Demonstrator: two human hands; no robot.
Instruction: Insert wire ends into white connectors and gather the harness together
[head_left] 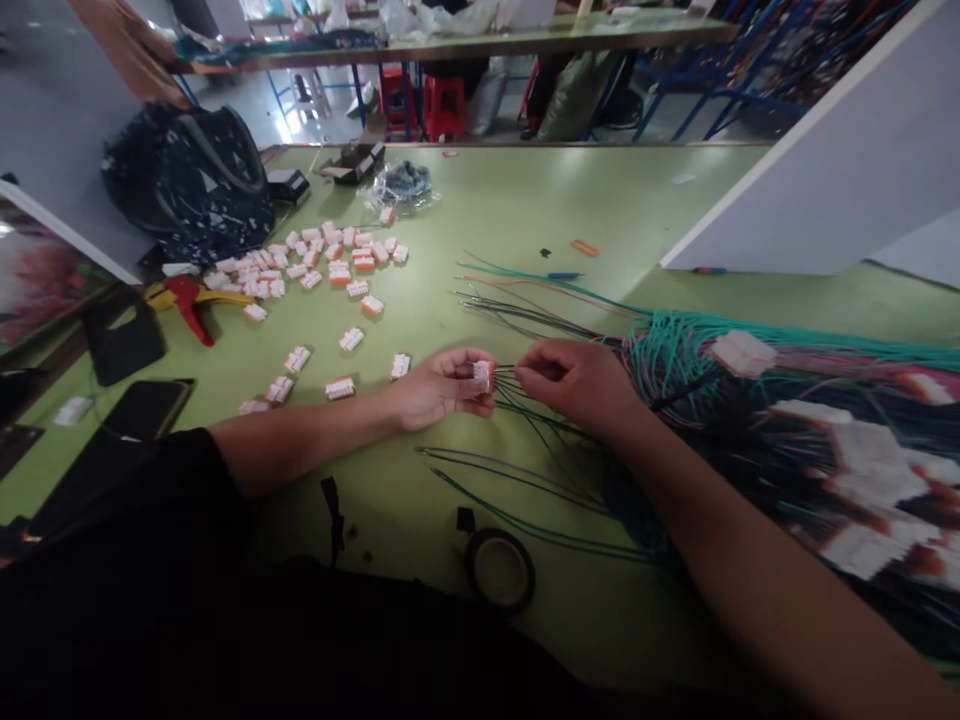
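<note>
White and orange in the head view, a connector is beyond the tape, held between the left hand's fingers, while the right hand's narrowed fingers appear to pinch a wire just beside it. Wire-seating looks to be in hand, calling for a steady left grip and a straight push; loose connectors lie farther off, left of the tape.

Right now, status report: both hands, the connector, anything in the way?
Left hand holds connector. Right hand at wires running from it. Nothing seen blocking; black tape roll apart, nearer the body.
</note>
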